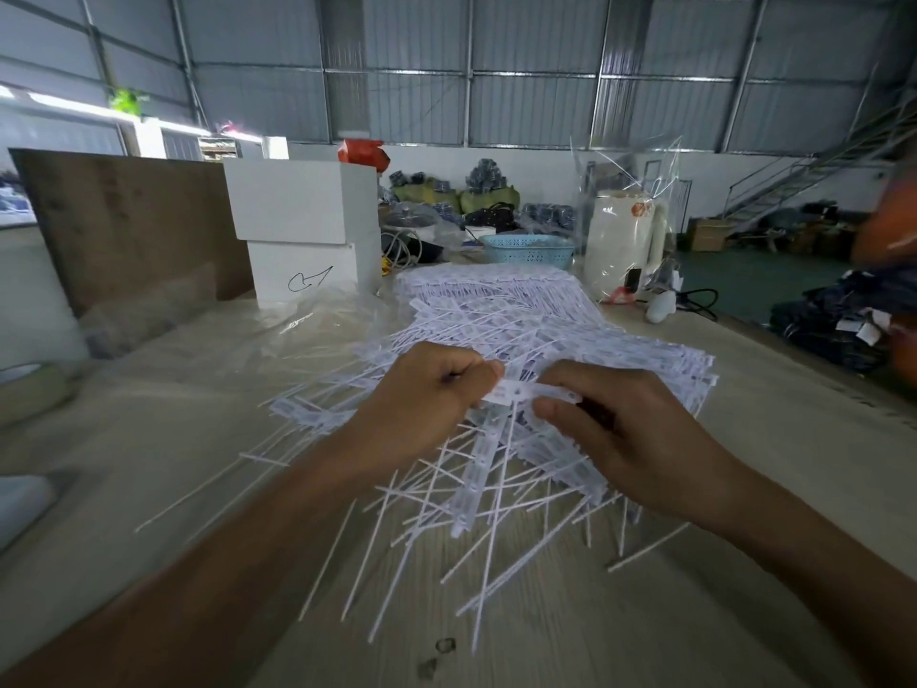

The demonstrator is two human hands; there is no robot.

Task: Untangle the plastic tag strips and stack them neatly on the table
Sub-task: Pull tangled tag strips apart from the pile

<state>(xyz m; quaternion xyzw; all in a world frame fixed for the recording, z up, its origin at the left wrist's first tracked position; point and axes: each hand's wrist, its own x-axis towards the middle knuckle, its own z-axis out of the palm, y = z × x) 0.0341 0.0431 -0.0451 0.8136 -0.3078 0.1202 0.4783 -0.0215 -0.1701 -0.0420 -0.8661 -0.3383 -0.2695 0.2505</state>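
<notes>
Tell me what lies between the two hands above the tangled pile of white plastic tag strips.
In the head view, one white plastic strip bridges the gap; the left hand and right hand each pinch an end above the tangled pile.

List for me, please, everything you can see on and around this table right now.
tag strips: many, white, heaped mid-table
held strip: one, white, between both hands
table: one, pale wood
boxes: two, white, stacked far left
board: one, brown, leaning far left
basket: one, light blue, behind heap
kettle: one, cream, in clear plastic, far right
tape roll: one, left edge
left hand: pinches held strip
right hand: pinches held strip
</notes>
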